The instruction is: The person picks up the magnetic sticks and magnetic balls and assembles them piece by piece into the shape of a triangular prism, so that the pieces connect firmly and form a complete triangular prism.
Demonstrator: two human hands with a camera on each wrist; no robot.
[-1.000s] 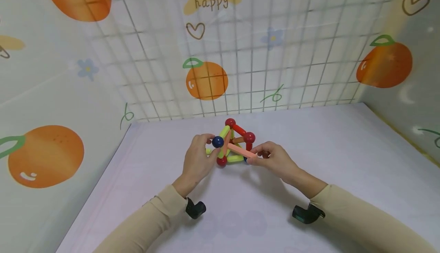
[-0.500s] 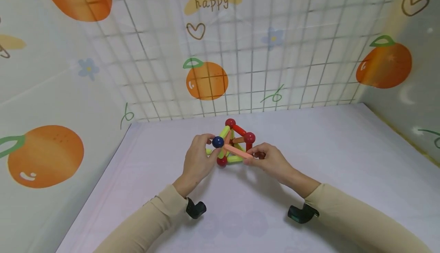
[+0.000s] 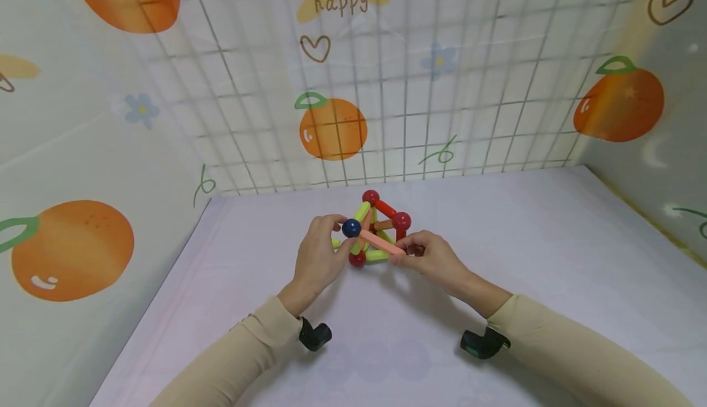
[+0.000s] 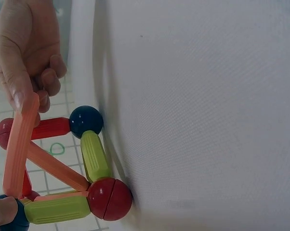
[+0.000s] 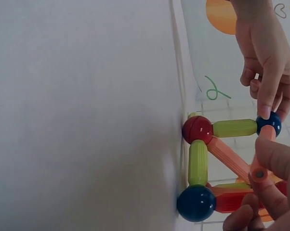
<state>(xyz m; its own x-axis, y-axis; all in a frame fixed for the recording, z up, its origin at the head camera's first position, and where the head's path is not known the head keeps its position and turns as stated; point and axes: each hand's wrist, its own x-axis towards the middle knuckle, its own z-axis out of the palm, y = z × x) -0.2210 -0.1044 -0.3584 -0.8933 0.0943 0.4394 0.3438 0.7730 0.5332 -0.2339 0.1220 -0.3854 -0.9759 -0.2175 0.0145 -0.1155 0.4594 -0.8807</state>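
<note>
My left hand (image 3: 317,263) pinches a dark blue ball (image 3: 351,228) at the near upper corner of a magnetic ball-and-rod frame. One end of a salmon magnetic rod (image 3: 381,243) meets that ball. My right hand (image 3: 436,258) holds the rod's other end between thumb and finger; the right wrist view shows a metal disc in that end. Below are a red ball (image 4: 110,198), a yellow-green rod (image 4: 96,156) and a second blue ball (image 5: 196,203). Another salmon rod (image 4: 58,166) runs diagonally. Red balls (image 3: 401,221) form corners at the back. My hands partly hide the frame.
The frame stands on a pale lavender cloth (image 3: 364,321) covering the table. Behind it rises a white curtain (image 3: 469,112) printed with a grid and oranges. A yellow-green rod (image 3: 335,244) shows beside my left fingers.
My right hand has moved slightly left with the salmon rod, whose free end has come up against the blue ball. The left hand and the frame have stayed nearly still.
</note>
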